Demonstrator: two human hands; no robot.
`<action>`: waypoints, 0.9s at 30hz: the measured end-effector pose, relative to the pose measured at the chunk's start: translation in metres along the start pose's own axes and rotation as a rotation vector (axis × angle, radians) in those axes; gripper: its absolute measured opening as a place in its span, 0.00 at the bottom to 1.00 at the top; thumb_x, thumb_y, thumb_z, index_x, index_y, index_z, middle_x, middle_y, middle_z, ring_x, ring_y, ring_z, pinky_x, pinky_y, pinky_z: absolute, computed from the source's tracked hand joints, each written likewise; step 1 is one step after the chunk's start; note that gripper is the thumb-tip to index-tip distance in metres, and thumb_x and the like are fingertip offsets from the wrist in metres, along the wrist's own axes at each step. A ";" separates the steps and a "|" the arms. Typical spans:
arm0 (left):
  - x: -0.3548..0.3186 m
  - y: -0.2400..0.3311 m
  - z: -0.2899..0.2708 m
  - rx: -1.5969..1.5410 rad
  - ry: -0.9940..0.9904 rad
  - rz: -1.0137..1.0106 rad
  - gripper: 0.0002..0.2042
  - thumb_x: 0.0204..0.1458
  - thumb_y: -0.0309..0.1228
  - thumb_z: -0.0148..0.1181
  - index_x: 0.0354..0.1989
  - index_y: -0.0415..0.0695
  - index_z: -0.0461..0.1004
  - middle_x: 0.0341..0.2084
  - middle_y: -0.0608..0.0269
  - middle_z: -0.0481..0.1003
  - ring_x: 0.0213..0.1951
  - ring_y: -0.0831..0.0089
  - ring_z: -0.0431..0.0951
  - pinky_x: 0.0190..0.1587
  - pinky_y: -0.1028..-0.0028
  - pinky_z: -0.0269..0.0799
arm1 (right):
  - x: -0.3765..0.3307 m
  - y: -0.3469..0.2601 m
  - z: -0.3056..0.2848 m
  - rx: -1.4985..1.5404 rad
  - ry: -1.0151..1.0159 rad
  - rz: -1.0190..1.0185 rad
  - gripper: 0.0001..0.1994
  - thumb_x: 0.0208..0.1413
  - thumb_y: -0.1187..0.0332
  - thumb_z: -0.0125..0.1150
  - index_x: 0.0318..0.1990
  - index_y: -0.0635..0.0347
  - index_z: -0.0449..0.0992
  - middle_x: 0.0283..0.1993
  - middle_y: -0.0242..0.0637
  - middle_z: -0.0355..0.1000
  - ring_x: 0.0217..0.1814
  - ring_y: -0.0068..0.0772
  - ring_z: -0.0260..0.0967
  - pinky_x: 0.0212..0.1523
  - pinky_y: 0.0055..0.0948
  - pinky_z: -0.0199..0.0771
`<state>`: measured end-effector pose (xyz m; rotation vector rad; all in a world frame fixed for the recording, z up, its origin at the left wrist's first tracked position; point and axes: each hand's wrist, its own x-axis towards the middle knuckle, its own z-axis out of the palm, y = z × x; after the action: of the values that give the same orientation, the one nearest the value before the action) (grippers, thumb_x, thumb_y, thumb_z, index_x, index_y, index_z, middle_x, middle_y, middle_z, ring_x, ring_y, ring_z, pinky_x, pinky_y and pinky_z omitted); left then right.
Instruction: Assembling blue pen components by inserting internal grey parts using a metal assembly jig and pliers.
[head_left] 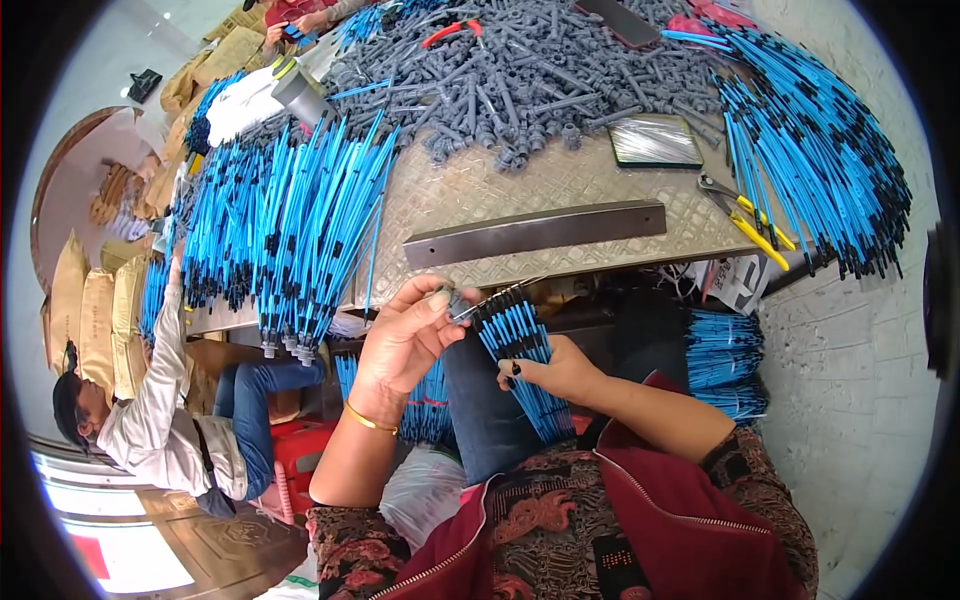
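My left hand (398, 342) pinches a small grey plastic fitting (461, 308) between thumb and fingers, just off the table's front edge. Beside it, my right hand (562, 372) is closed around a bundle of thin blue sticks (514, 330) with black ends, held slanting over my lap. Thin pale wire-like tips stick out at the bundle's upper end, close to the grey fitting. Whether the fitting touches those tips I cannot tell. A heap of grey plastic fittings (510, 85) covers the far part of the table.
A dark metal bar (535, 232) lies along the table's front edge. Yellow-handled pliers (745, 218), a clear-topped case of thin wires (655, 140) and a phone (620, 20) lie beyond. Blue stick piles (290, 220) flank both sides. A seated co-worker (165, 430) is at left.
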<state>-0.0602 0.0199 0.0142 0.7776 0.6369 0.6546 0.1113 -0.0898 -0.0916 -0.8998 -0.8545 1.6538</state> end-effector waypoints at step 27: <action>-0.011 0.011 0.013 0.488 0.075 0.065 0.15 0.54 0.27 0.57 0.49 0.38 0.69 0.30 0.61 0.77 0.26 0.78 0.74 0.29 0.81 0.72 | 0.001 -0.010 0.009 -0.195 0.067 0.025 0.10 0.53 0.64 0.62 0.36 0.61 0.76 0.31 0.29 0.74 0.33 0.17 0.69 0.36 0.22 0.70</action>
<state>-0.0605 0.0127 0.0331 1.2350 0.8578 0.5955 0.1075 -0.0877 -0.0782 -1.0980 -0.9732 1.5718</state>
